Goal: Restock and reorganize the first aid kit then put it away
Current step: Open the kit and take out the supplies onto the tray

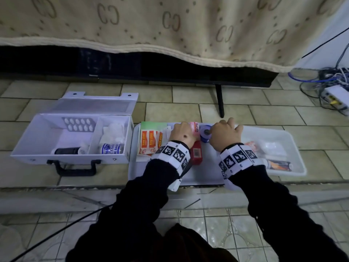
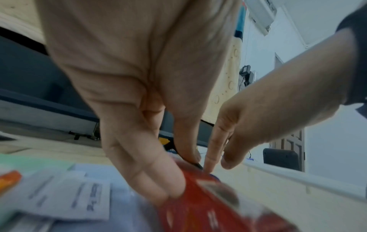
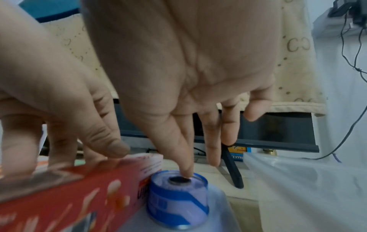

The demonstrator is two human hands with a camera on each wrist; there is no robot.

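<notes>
The white first aid kit [image 1: 47, 140] lies open on the tiled floor at the left. It holds a blister pack [image 1: 79, 124], a dark bottle [image 1: 67, 150] and a bandage roll [image 1: 110, 148]. Right of it, a white tray [image 1: 204, 173] carries plasters [image 1: 149, 142], a red box [image 1: 197, 156] with a pink end, and a blue tape roll [image 1: 204, 137]. My left hand [image 1: 183, 133] pinches the red box [image 3: 69, 196], fingers on one side and thumb on the other. My right hand [image 1: 224, 131] keeps its fingers straight, the index tip in the tape roll's [image 3: 178, 202] core.
A clear plastic bin [image 1: 283, 137] with a tube [image 1: 277, 165] and packets stands right of the tray. Behind it are a black stand leg [image 1: 220, 101] and a cloth-draped screen. Cables and a white router [image 1: 336, 97] lie at the far right.
</notes>
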